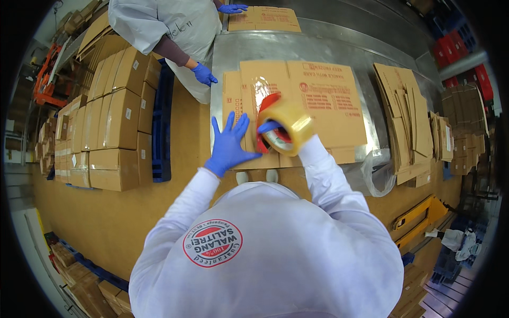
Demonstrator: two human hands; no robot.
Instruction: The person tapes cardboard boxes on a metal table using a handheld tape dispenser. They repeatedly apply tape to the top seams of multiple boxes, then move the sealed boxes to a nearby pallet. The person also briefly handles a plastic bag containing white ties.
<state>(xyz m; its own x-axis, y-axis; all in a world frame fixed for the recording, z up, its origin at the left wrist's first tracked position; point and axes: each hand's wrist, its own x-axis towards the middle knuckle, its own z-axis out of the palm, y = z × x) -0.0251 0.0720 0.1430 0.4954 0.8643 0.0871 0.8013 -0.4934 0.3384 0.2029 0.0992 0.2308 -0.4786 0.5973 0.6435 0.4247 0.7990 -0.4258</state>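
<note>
In front of me a flattened cardboard box (331, 124) with red print lies on a metal table (228, 50). A shiny strip of clear tape (261, 87) runs along its middle seam. My gloved left hand (229, 148) rests on the box's near left part with its fingers spread. My right hand (269, 127), mostly hidden, grips a red tape dispenser (269, 100) over the near end of the seam. A large roll of yellowish tape (301, 122) sits on the dispenser and is blurred by motion.
A co-worker's gloved hand (204, 74) hangs by the table's left edge. Another flat box (265, 19) lies at the far end. Flattened cartons (397, 106) lean along the right side, near a plastic bag (377, 172). Stacked boxes (114, 122) stand left; a yellow pallet jack (421, 214) stands right.
</note>
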